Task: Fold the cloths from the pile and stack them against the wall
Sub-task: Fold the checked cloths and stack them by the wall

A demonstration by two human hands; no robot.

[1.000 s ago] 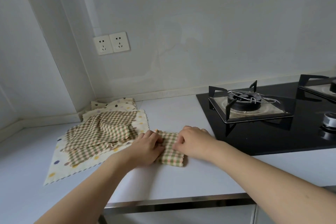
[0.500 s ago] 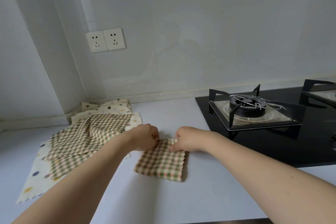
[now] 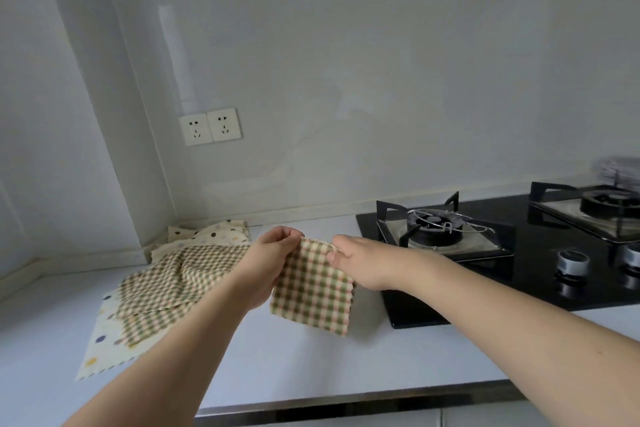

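A small folded checked cloth (image 3: 313, 291), green, pink and cream, hangs above the white counter (image 3: 311, 364). My left hand (image 3: 273, 253) pinches its top left corner and my right hand (image 3: 360, 262) pinches its top right corner. To the left lies the pile: a fine-checked cloth (image 3: 173, 282) rumpled on top of a cream polka-dot cloth (image 3: 104, 347), with more dotted cloth (image 3: 214, 230) against the wall corner.
A black gas hob (image 3: 519, 253) with two burners and knobs sits right of the hands. A double wall socket (image 3: 209, 129) is above the pile. The counter's metal front edge (image 3: 346, 399) runs along the bottom.
The folded checked cloth was pressed flat on the counter a second ago; both hands now hold it lifted by its top corners. The view has tilted upward.
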